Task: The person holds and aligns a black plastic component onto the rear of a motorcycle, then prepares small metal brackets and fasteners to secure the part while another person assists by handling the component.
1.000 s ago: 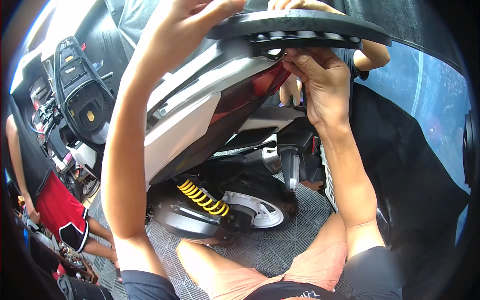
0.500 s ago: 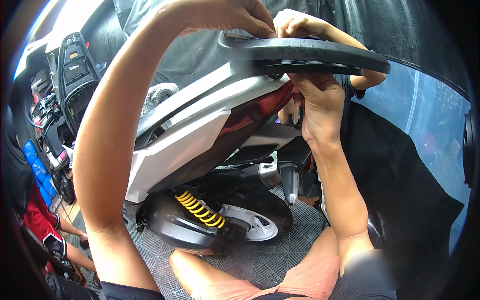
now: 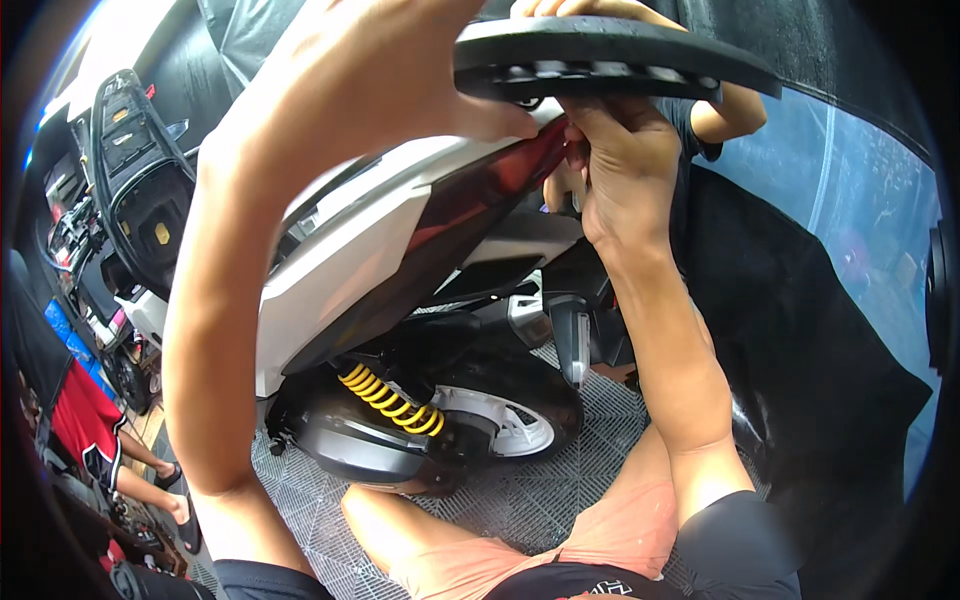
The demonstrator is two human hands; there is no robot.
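In front of me is the rear of a white and dark scooter [image 3: 340, 260] with a red tail light [image 3: 505, 180]. A curved black rear rack [image 3: 600, 45] stands out above it. My left hand [image 3: 385, 80] arches beside the rack's left end, thumb stretched out below it and apart from the fingers, whose tips leave the picture at the top. Under the rack, my right hand [image 3: 635, 170] reaches up with bent fingers closed near the tail light; what they hold, if anything, is hidden. A co-worker's hand [image 3: 580, 8] rests on top of the rack.
A yellow shock spring [image 3: 390, 400] and the rear wheel [image 3: 510, 430] sit below, over a grey grid floor mat [image 3: 510, 520]. Black sheeting [image 3: 790, 350] hangs at right. At left, a person in red shorts [image 3: 85, 415] stands near another scooter [image 3: 145, 200].
My left hand has left its pinch at the rack's top and come down and nearer, opening. My right hand stays under the rack. The whole view has shifted slightly.
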